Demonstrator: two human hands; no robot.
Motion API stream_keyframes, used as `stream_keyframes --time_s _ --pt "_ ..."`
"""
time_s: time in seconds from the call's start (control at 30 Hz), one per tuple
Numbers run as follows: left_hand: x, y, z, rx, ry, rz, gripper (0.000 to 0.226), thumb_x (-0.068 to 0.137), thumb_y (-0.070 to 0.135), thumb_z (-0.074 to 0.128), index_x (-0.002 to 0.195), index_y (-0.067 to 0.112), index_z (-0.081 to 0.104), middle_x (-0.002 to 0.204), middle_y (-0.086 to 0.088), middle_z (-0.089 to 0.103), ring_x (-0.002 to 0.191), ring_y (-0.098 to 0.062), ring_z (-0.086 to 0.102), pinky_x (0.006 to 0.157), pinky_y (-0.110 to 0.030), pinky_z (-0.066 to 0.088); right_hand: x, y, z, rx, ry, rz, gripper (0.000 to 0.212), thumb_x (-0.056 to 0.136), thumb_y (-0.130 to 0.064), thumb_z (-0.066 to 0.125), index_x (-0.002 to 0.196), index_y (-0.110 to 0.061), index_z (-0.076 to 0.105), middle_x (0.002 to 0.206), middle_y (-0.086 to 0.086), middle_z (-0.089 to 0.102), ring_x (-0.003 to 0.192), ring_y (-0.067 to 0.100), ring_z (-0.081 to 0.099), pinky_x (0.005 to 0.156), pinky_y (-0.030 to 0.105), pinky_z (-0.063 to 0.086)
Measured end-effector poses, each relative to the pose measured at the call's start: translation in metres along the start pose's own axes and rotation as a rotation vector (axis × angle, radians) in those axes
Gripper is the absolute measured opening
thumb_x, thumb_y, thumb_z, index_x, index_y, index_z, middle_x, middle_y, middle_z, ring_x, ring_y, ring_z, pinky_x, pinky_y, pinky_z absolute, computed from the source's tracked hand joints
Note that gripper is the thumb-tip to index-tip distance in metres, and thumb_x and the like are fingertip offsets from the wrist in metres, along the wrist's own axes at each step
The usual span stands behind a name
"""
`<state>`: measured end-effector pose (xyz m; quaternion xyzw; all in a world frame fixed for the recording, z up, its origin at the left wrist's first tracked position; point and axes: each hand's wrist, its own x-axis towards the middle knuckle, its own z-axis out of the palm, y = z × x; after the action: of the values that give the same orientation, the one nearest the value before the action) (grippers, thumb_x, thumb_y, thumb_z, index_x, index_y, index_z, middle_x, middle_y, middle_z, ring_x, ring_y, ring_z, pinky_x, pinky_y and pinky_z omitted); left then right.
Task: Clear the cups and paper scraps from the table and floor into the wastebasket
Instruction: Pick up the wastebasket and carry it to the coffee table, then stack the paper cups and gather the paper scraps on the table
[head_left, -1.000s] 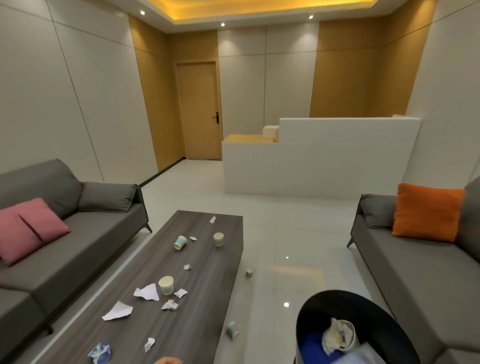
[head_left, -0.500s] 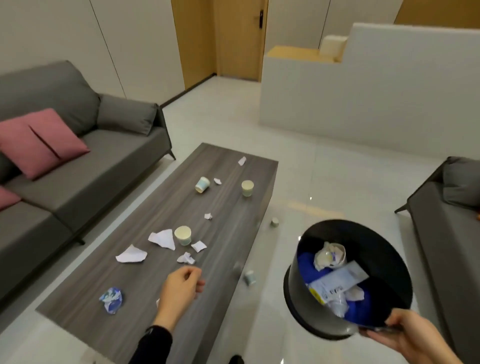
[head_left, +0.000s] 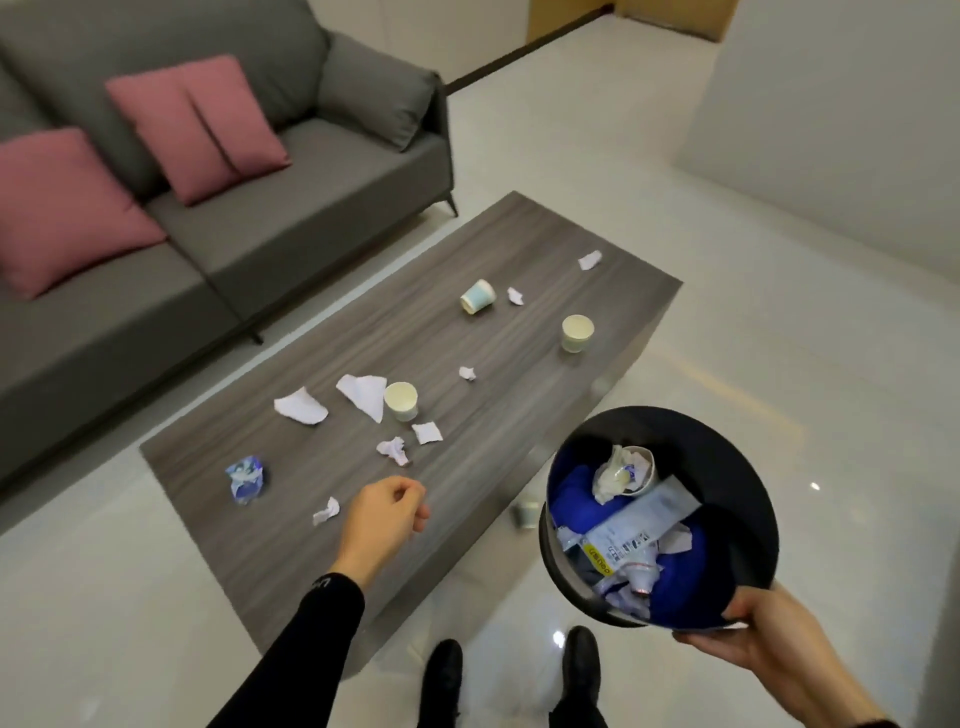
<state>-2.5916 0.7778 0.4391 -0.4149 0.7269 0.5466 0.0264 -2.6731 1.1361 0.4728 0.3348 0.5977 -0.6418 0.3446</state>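
— Holding anything, was the left hand (head_left: 387, 512)?

— Nothing that I could see. It hovered over the near end of the table (head_left: 524, 415), fingers loosely curled, thumb close to the forefinger. A small paper scrap (head_left: 326, 511) lay just beside it at nine o'clock, not touching.

— And the right hand (head_left: 763, 644)?

— It gripped the near rim of the black wastebasket (head_left: 727, 467), which was tipped toward the camera and off the floor, at about four o'clock from the table's middle. It already held crumpled paper, a wrapper and something blue.

— Where were the cups?

— Three on the table. One upright cup (head_left: 400, 400) sat near the middle, touching a torn white sheet (head_left: 363, 395) at its nine o'clock. Another upright cup (head_left: 577, 333) stood at one o'clock near the right edge. A third cup (head_left: 478, 296) lay on its side at twelve (mouth turned toward the sofa (head_left: 249, 208)). A fourth cup (head_left: 525, 512) lay on the floor (head_left: 779, 338), between table and basket, blurred.

— Anything else?

— A crushed blue packet (head_left: 246, 478) at the left hand's ten o'clock.
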Motion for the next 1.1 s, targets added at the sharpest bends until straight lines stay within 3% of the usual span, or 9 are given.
stream_keyframes --time_s 0.2,0.3,0.43,0.67,0.87,0.97,1.03,1.1 --pt "0.018 -0.031 0.05 0.003 0.115 -0.13 0.027 0.085 0.013 0.052 0.061 0.018 0.065 0.053 0.003 0.069 0.044 -0.008 0.06 0.054 -0.027 0.05 0.107 -0.016 -0.003 -0.135 -0.103 0.114 0.072 0.063 0.019 0.025 0.123 -0.012 0.048 0.104 0.019 0.059 0.077 0.049 0.059 0.048 0.047 0.055" --pt "0.033 -0.055 0.091 -0.013 0.07 -0.168 0.027 0.088 0.012 0.052 0.064 0.02 0.064 0.056 0.002 0.068 0.047 -0.011 0.06 0.056 -0.03 0.049 0.159 -0.002 -0.011 -0.223 -0.076 0.152 0.07 0.064 0.019 0.027 0.125 -0.01 0.046 0.114 0.02 0.056 0.075 0.045 0.062 0.049 0.044 0.056" --pt "0.071 -0.106 0.156 -0.024 -0.004 -0.207 0.023 0.088 0.019 0.052 0.069 0.024 0.065 0.055 0.008 0.069 0.051 -0.007 0.063 0.055 -0.026 0.048 0.251 0.038 -0.022 -0.263 -0.048 0.182 0.07 0.062 0.017 0.031 0.123 -0.013 0.049 0.113 0.016 0.059 0.064 0.039 0.07 0.055 0.043 0.057" --pt "0.13 -0.196 0.253 -0.005 -0.108 -0.31 0.024 0.086 0.018 0.049 0.069 0.025 0.065 0.056 0.009 0.069 0.053 -0.006 0.064 0.059 -0.028 0.052 0.384 0.106 -0.046 -0.176 -0.006 0.259 0.066 0.062 0.018 0.029 0.119 -0.008 0.05 0.104 0.014 0.061 0.079 0.044 0.064 0.054 0.044 0.057" --pt "0.151 -0.257 0.294 0.065 -0.194 -0.384 0.02 0.083 0.023 0.049 0.071 0.029 0.065 0.061 0.016 0.07 0.052 -0.001 0.063 0.059 -0.027 0.049 0.456 0.142 -0.079 -0.213 0.033 0.269 0.066 0.063 0.018 0.033 0.122 -0.006 0.05 0.106 0.016 0.06 0.067 0.036 0.071 0.057 0.042 0.058" --pt "0.163 -0.268 0.304 0.098 -0.195 -0.391 0.021 0.083 0.023 0.049 0.07 0.029 0.065 0.06 0.015 0.07 0.053 -0.001 0.063 0.06 -0.026 0.05 0.481 0.152 -0.081 -0.246 0.027 0.271 0.066 0.063 0.018 0.032 0.122 -0.007 0.049 0.105 0.017 0.059 0.074 0.041 0.068 0.058 0.043 0.059" --pt "0.171 -0.271 0.309 0.098 -0.18 -0.383 0.021 0.083 0.022 0.05 0.07 0.028 0.065 0.059 0.012 0.07 0.054 -0.003 0.063 0.061 -0.026 0.05 0.492 0.158 -0.078 -0.255 0.013 0.276 0.063 0.064 0.019 0.032 0.117 -0.008 0.05 0.103 0.017 0.059 0.079 0.041 0.065 0.058 0.042 0.059" --pt "0.178 -0.27 0.313 0.094 -0.179 -0.364 0.02 0.083 0.023 0.05 0.07 0.027 0.065 0.059 0.011 0.069 0.053 -0.002 0.062 0.061 -0.025 0.049 0.498 0.162 -0.074 -0.284 0.015 0.284 0.053 0.066 0.02 0.033 0.107 -0.007 0.052 0.098 0.017 0.059 0.071 0.037 0.068 0.054 0.038 0.059"
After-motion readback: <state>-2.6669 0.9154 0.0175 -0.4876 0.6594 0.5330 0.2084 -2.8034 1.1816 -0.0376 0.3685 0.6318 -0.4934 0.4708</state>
